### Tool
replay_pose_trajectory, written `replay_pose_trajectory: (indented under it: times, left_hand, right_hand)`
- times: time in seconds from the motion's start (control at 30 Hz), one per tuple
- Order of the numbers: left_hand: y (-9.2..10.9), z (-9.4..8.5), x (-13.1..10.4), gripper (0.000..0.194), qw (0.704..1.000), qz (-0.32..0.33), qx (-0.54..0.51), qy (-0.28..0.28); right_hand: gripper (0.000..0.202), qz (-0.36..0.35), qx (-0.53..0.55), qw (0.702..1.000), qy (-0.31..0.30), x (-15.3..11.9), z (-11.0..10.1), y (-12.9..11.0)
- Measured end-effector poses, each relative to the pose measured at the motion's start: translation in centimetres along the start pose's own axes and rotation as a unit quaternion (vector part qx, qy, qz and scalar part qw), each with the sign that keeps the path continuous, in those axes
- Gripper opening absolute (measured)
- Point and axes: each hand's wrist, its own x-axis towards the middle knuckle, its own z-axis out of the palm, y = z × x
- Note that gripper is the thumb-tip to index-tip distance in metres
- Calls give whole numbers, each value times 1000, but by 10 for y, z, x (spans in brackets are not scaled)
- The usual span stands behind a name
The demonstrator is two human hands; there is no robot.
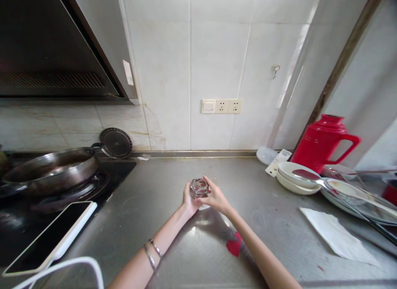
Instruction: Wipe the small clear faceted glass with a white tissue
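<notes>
A small clear glass (199, 189) with a shiny, faceted rim is held over the middle of the steel counter (161, 189). My left hand (188, 201) wraps around its left side and base. My right hand (217, 199) grips it from the right, with fingers at the rim and side. Reddish-brown tones show inside the glass; whether these are contents or fingers seen through it I cannot tell. Below the hands, a small white patch (203, 207) shows on the counter. Beside my right forearm there is a red patch (234, 244), partly covered by the arm.
On the left, a steel pan (52, 169) sits on the stove, with a phone (52, 235) and white cable in front. To the right are stacked white bowls (297, 185), a red thermos (322, 144), plates (338, 202) with utensils, and a white paper napkin (338, 235).
</notes>
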Motion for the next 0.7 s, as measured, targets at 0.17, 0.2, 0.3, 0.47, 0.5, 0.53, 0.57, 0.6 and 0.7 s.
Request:
replay_pose_trajectory:
  times: [0.17, 0.2, 0.3, 0.47, 0.5, 0.53, 0.57, 0.6, 0.7]
  left_hand:
    - [1, 5, -3, 54, 996, -17, 87, -18]
    - [1, 5, -4, 58, 993, -29, 109, -27]
    - [2, 3, -4, 64, 984, -45, 170, -40]
    - [7, 1, -3, 64, 977, 0, 213, -4]
    - [8, 2, -3, 64, 976, 8, 220, 0]
    - [9, 2, -3, 63, 974, 13, 225, 1]
    - [9, 2, -3, 63, 974, 16, 228, 2]
    - [9, 2, -3, 62, 973, 17, 230, 3]
    - [9, 1, -2, 62, 972, 14, 234, 2]
  right_hand:
    - [99, -8, 20, 999, 28, -8, -9, -10]
    - [99, -12, 13, 999, 36, -10, -13, -11]
    - [97, -20, -22, 998, 62, -18, -33, -8]
    - [96, 19, -64, 989, 129, -33, -85, 27]
    - [95, 25, -74, 987, 137, -37, -97, 36]
    - [94, 35, -86, 984, 151, -41, -109, 46]
    - [94, 49, -98, 982, 156, -45, -120, 56]
    - [94, 62, -103, 980, 160, -48, -130, 64]
    - [94, 70, -104, 979, 163, -59, -155, 82]
